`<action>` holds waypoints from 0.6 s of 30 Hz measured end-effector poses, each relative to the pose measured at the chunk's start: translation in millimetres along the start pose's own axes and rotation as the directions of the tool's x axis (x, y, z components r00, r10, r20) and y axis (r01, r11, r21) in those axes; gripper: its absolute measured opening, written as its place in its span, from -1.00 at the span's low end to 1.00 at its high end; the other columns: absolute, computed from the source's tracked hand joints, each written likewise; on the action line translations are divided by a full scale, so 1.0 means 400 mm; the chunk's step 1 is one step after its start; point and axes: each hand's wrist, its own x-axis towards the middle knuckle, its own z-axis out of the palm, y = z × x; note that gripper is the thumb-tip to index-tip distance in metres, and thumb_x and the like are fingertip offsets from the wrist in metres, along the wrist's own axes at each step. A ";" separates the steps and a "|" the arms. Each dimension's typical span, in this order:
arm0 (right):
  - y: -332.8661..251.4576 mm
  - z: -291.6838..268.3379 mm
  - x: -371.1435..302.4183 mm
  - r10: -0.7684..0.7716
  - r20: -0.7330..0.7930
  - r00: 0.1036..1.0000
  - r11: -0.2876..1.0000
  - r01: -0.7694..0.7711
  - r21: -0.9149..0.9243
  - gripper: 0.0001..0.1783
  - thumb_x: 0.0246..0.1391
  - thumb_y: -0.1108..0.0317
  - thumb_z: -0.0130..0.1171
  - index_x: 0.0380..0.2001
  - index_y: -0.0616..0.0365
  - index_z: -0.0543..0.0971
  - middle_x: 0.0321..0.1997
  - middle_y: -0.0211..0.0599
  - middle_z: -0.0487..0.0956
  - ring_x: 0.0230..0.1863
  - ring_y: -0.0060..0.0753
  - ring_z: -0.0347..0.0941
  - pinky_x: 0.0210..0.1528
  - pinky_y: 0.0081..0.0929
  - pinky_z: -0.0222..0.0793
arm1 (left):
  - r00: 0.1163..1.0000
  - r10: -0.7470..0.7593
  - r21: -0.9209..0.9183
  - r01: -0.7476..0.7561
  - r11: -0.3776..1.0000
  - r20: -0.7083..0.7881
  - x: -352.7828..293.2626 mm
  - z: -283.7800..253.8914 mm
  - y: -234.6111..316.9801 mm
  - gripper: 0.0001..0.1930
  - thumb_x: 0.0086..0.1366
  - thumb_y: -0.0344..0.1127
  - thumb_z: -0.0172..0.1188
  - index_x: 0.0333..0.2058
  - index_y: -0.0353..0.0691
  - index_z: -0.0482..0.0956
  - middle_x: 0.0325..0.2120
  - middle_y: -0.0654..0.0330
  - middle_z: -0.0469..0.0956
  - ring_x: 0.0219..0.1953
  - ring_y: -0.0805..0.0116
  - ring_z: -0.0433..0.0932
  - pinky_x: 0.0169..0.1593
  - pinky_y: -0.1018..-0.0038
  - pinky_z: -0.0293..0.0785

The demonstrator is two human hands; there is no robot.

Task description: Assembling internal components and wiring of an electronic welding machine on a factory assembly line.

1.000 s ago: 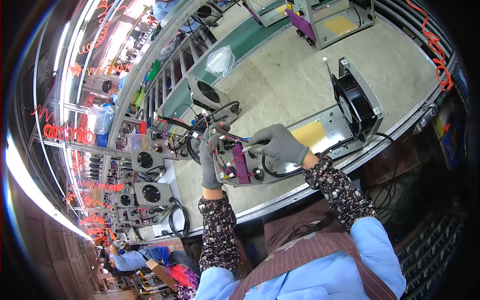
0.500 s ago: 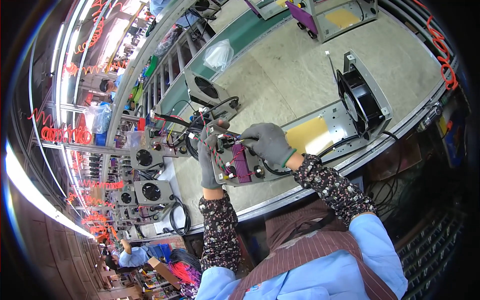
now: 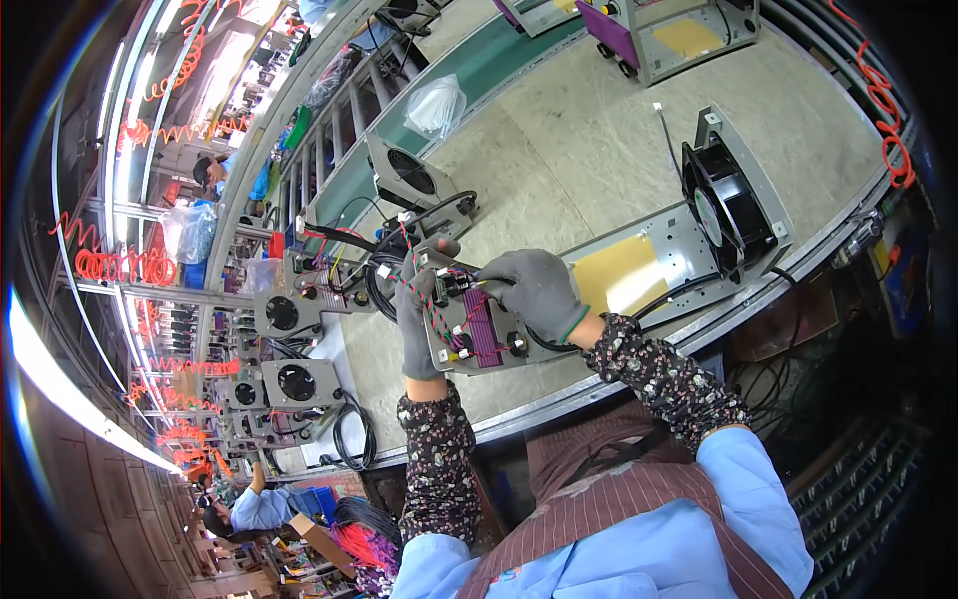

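As seen from above, note first the counter [image 3: 589, 150], then the metal frame [image 3: 684, 250] along its near edge at right, with an upright black fan [image 3: 717, 215] at the far right end. Next in size, locate the grey panel [image 3: 507, 317], near the frame's left end and between the two hands; contact with the frame, not clear. Compare the left hand [image 3: 415, 334], grasping the panel by its left side, with the right hand [image 3: 539, 292], reaching in from the right, thumb and fingers gathered near the far end of the purple finned block [image 3: 480, 329]; anything between those fingertips, too small to tell. Observe the block's long axis, pointing roughly away from the near edge, crosswise to the right forearm. Finally, trace the twisted wires [image 3: 433, 314] left of the block, nearer the left hand.
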 end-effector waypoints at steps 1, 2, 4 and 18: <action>-0.004 0.001 -0.003 0.049 -0.014 0.999 0.997 -0.048 0.061 -0.83 -0.07 0.24 0.22 -0.39 0.00 0.68 -0.41 -0.24 0.62 -0.34 -0.14 0.54 -0.29 -0.28 0.42 | 1.000 0.013 0.022 -0.013 1.000 -0.003 0.000 0.002 0.001 -0.56 0.24 -0.23 0.06 0.04 -0.36 0.39 -0.08 0.11 0.49 -0.20 0.43 0.53 -0.12 0.49 0.49; -0.005 0.002 -0.007 0.101 -0.024 0.995 0.988 -0.098 0.121 -0.82 -0.08 0.23 0.23 -0.38 0.00 0.68 -0.38 -0.24 0.62 -0.32 -0.13 0.55 -0.25 -0.27 0.43 | 1.000 0.011 0.020 -0.011 1.000 -0.005 -0.001 0.005 0.003 -0.56 0.24 -0.23 0.06 0.04 -0.36 0.39 -0.08 0.11 0.49 -0.20 0.43 0.53 -0.12 0.49 0.49; -0.002 -0.001 -0.008 0.132 -0.033 0.991 0.979 -0.125 0.160 -0.82 -0.09 0.24 0.24 -0.40 0.02 0.68 -0.39 -0.23 0.62 -0.33 -0.13 0.55 -0.26 -0.27 0.43 | 1.000 -0.006 0.038 0.006 0.999 -0.002 -0.003 0.014 0.010 -0.55 0.24 -0.21 0.05 0.04 -0.36 0.39 -0.08 0.10 0.49 -0.20 0.42 0.53 -0.12 0.48 0.49; 0.006 0.015 0.000 0.022 -0.104 0.994 0.992 -0.009 0.128 -0.85 -0.12 0.30 0.27 -0.43 0.08 0.67 -0.43 -0.20 0.61 -0.38 -0.13 0.54 -0.31 -0.30 0.42 | 1.000 0.019 0.099 -0.018 0.995 -0.001 0.002 0.007 0.004 -0.55 0.20 -0.22 0.02 0.02 -0.35 0.39 -0.09 0.05 0.47 -0.23 0.37 0.54 -0.13 0.45 0.50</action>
